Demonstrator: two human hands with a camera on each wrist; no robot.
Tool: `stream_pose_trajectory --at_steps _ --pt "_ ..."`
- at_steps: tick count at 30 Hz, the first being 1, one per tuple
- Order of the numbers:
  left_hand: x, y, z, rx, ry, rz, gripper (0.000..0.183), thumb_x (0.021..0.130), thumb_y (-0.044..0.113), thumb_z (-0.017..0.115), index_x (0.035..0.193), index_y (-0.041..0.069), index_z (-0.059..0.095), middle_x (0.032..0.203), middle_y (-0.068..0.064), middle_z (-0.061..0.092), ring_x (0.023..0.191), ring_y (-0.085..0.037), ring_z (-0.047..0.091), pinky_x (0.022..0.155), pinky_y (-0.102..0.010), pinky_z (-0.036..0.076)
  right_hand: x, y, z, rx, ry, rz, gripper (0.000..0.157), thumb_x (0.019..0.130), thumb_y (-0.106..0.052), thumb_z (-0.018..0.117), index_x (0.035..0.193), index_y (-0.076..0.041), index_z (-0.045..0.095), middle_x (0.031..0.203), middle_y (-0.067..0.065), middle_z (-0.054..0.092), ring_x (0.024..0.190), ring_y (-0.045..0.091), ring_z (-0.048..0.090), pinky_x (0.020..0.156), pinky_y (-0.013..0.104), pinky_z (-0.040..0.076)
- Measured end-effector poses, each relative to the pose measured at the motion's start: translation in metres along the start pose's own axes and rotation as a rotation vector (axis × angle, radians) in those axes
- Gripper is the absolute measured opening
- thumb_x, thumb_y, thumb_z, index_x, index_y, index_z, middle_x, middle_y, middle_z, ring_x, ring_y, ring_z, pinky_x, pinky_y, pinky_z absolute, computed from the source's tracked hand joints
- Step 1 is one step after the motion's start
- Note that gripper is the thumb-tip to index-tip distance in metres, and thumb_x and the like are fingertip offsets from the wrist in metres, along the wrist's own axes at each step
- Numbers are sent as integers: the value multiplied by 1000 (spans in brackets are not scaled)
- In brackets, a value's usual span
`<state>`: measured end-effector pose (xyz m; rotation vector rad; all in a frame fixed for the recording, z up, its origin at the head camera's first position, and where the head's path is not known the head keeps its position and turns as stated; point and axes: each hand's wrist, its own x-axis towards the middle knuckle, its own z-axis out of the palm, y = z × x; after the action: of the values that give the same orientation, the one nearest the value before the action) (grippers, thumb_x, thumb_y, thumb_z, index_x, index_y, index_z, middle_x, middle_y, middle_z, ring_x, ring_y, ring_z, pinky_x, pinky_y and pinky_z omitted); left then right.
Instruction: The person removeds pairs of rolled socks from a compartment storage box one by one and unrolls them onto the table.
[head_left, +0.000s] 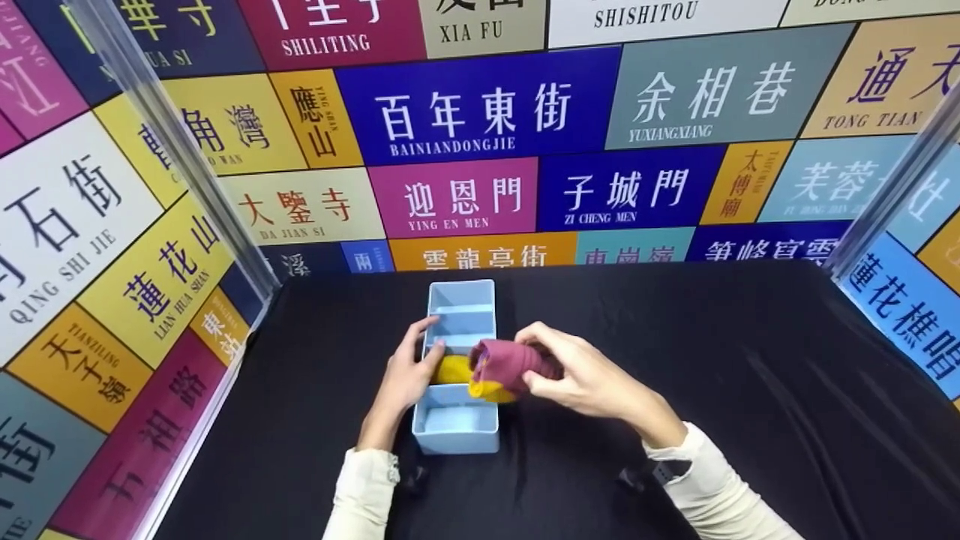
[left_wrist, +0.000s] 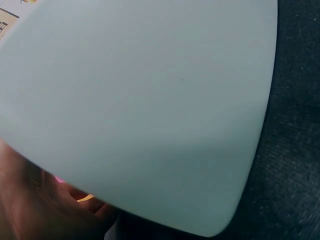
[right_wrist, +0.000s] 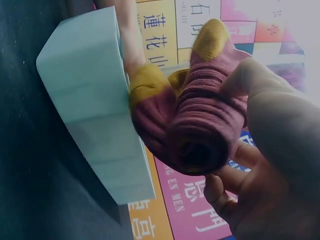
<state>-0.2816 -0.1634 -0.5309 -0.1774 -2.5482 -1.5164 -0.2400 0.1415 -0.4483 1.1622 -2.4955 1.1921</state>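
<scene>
A light blue divided box [head_left: 456,442] stands lengthwise on the black cloth. My left hand [head_left: 409,375] grips its left rim, fingertip and thumb reaching over the edge. In the left wrist view the box's outer wall [left_wrist: 160,100] fills most of the picture, with part of the left hand [left_wrist: 55,210] at the lower left. My right hand [head_left: 581,371] holds a maroon sock bundle [head_left: 514,367] with yellow ends at the box's right rim. The right wrist view shows the sock bundle [right_wrist: 200,115] gathered in folds, thumb above and fingers below. Something yellow [head_left: 452,370] shows in a middle compartment.
Black cloth [head_left: 637,450] covers the table around the box. Printed panels with street names [head_left: 480,112] rise behind and at both sides, and clear corner posts [head_left: 187,150] stand at the back. The front compartment [head_left: 456,416] shows its bare bottom.
</scene>
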Motion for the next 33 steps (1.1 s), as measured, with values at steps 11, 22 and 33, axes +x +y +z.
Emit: stream_pose_trajectory --at_steps 11,22,33 --pt "1 -4 2 -19 -1 3 50 99 36 60 146 21 51 147 -14 54 134 -38 51 109 -61 37 -23 23 -19 27 -63 46 29 94 -27 69 122 -26 60 97 -5 64 81 11 60 68 25 51" --pt "1 -3 0 -15 -7 -11 47 101 36 59 145 24 51 145 -18 54 132 -40 52 107 -60 38 -51 65 -22 198 -221 162 24 97 -16 65 121 -14 63 100 2 71 83 16 65 75 26 52" --pt "-1 5 1 116 60 73 46 98 31 64 141 17 56 143 -7 58 134 -31 53 113 -52 38 -62 103 -7 172 -140 263 34 98 -31 64 131 -22 63 111 -1 71 93 16 65 82 28 54"
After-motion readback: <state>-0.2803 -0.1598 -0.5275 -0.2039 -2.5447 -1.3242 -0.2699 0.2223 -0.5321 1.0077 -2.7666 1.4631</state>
